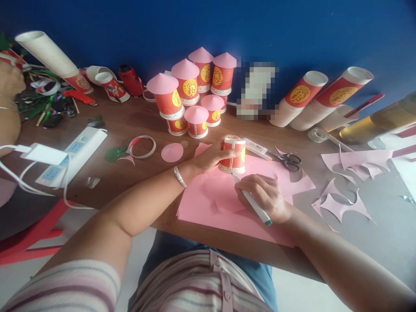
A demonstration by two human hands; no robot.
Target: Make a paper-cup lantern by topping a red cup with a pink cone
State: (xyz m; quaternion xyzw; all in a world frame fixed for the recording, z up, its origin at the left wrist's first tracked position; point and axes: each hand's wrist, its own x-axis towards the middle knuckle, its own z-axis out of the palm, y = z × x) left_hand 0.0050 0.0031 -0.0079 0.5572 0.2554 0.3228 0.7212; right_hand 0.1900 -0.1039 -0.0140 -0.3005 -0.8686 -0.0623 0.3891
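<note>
My left hand (218,152) is wrapped around a red paper cup (229,162) with a white rim at its base and a white strip down its side. The cup is held over sheets of pink paper (201,199). In my right hand (263,195) is a white marker (255,205) with a green end, gripped like a pen. Its tip is at the cup's lower white rim; whether it touches I cannot tell. Just behind the cup lie a white pen-like tube (256,148) and black-handled scissors (287,161).
Red cups with pink cone tops (196,115) stand at the back. Stacked paper cups (302,93) lean on the right, near pink scraps (347,206). A power strip (73,158) with cables lies left, a pink circle (172,152) nearer. Another person's arm (8,104) shows far left.
</note>
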